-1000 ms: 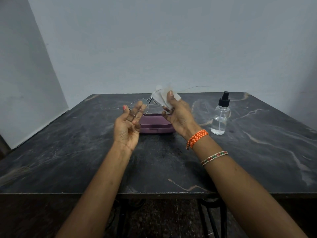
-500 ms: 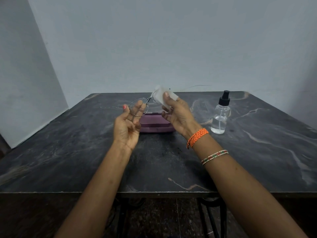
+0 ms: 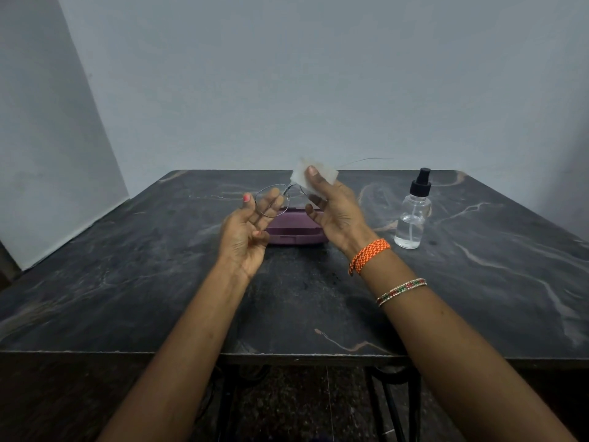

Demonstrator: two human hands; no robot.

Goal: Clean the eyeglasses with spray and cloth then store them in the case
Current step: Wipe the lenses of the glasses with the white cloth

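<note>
**Glasses held up, cloth on one lens**

Both hands raised above the dark marble surface [image 3: 159,282], palms toward the person. Left hand [image 3: 247,234] holds the eyeglasses [image 3: 271,200] by the left lens rim: fingers curled behind the frame, thumb at its 9 o'clock edge, so it is gripping the glasses. Thin metal frame, roundish lenses, held upright in the air over the case, not touching the surface.

Right hand [image 3: 334,215] pinches a white cloth [image 3: 314,177] over the other lens, thumb pressing the cloth from the near side, fingers behind it. Cloth covers that lens fully; lens itself hidden. One thin temple arm sticks out toward 3 o'clock past the cloth.

Purple case [image 3: 296,232] lies on the surface just beyond and below the hands, lid shut as far as can be seen, partly hidden by both hands.

Spray bottle [image 3: 412,215] stands upright at 3 o'clock of the case, well apart from the right hand; clear body, black pump top, liquid in the lower part.

Right wrist wears an orange woven band [image 3: 369,255]; further up the forearm a beaded bangle [image 3: 401,290].

Grey wall [image 3: 287,74] behind.
</note>
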